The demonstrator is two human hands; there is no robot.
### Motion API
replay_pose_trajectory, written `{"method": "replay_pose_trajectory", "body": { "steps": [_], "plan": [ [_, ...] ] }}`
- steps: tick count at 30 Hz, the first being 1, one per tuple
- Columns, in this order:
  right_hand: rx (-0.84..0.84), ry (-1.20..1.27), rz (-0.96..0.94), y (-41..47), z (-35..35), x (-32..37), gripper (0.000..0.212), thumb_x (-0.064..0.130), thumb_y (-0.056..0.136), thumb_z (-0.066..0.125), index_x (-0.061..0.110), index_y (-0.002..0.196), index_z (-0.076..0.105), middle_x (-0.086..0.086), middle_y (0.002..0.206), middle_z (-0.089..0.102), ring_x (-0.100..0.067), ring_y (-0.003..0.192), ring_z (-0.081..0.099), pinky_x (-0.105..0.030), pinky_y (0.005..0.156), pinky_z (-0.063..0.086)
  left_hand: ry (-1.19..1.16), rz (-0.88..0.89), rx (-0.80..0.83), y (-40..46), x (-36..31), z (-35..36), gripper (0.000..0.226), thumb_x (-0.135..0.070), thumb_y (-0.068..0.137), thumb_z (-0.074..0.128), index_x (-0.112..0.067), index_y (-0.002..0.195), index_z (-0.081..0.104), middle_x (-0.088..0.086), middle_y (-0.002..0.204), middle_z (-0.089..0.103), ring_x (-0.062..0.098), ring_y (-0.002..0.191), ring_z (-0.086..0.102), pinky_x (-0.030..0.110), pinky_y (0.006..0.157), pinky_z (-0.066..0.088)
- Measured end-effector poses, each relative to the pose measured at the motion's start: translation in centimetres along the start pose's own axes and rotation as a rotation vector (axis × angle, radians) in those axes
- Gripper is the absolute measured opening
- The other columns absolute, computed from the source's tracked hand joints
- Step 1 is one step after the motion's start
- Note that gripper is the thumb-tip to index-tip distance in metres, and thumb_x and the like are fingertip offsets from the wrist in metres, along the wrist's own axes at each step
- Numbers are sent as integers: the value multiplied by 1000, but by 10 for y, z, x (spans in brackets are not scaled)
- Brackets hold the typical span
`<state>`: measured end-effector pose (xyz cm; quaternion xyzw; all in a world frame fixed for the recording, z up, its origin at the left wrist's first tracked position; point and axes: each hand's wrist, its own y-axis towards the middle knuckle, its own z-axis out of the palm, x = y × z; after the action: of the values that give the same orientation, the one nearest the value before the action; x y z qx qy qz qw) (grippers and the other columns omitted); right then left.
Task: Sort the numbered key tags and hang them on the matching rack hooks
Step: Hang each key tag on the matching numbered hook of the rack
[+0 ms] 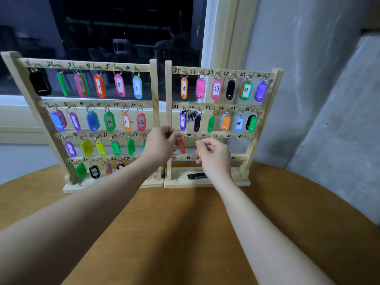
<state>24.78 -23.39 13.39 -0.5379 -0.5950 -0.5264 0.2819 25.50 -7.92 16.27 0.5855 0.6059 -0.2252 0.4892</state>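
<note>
Now the red tag [181, 145] hangs at the left end of the right rack's [274, 83] third rail, about where hook 37 should be, though that number is hidden. The left grip [162, 144] is curled with its fingertips pinching at the tag's ring, right at the rail. The right grip [213, 154] is curled too, closed on an orange tag [198, 148] of which only a sliver shows, near hook 39; whether its ring is on a hook I cannot tell.

These tags look light, stiff plastic with a thin metal ring on top. They should weigh almost nothing and swing freely, so the ring is the place to pinch: that gives control over the opening that must slip over the hook. The smooth body would likely twist in the fingers.

The right rack's top two rails, 25 to 36, are filled, with a clump of spare rings and keys at 31 and 32. Hooks 38 to 42 and the bottom rail from 43 look bare. A black tag [197, 176] lies on the rack's base. The left rack [154, 95], touching it, carries tags on all four rails. Both stand at the far edge of the round wooden surface [185, 223], before a dark window [127, 31].
</note>
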Motion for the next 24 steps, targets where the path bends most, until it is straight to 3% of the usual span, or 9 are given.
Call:
{"method": "replay_pose_trajectory", "body": {
  "steps": [7, 11, 15, 19, 24],
  "plan": [
    [-14, 23, -6, 13, 10, -4, 20, 24, 101, 57, 17, 85, 66, 3, 70, 69, -12, 46, 63, -17, 49, 40, 63, 29, 7, 10, 8, 6, 20, -23, 103, 56, -10, 94, 68, -2, 75, 75, 3, 56, 61, 20, 59, 51],
    [13, -5, 30, 18, 11, -4, 21, 25, 102, 55, 15, 86, 65, 3, 72, 70, -13, 44, 62, -15, 45, 39, 97, 48, 19, 10, 16, 7, 20, -21, 103, 55, -14, 88, 67, -5, 72, 73, -5, 55, 60, 23, 64, 50],
    [37, -38, 62, 19, 11, -6, 21, 25, 102, 55, 14, 86, 65, 2, 69, 69, -13, 43, 62, -13, 42, 37, 86, 40, 29, 9, 24, 9, 22, -19, 102, 56, -12, 86, 68, -5, 69, 72, 5, 63, 66, 29, 73, 57],
    [68, -44, 82, 17, 13, -14, 22, 24, 101, 57, 14, 82, 64, 2, 66, 68, -15, 42, 62, -18, 43, 42, 84, 27, 26, 8, 31, 8, 22, -22, 103, 55, -12, 90, 69, -2, 73, 74, 11, 66, 67, 29, 70, 55],
    [132, -57, 111, 9, 7, -24, 26, 28, 103, 54, 12, 88, 66, 1, 72, 70, -17, 46, 64, -20, 50, 45, 112, 5, 43, 1, 36, 4, 24, -18, 103, 53, -15, 83, 65, -4, 67, 71, -1, 48, 56, 17, 51, 43]
  ]
}}
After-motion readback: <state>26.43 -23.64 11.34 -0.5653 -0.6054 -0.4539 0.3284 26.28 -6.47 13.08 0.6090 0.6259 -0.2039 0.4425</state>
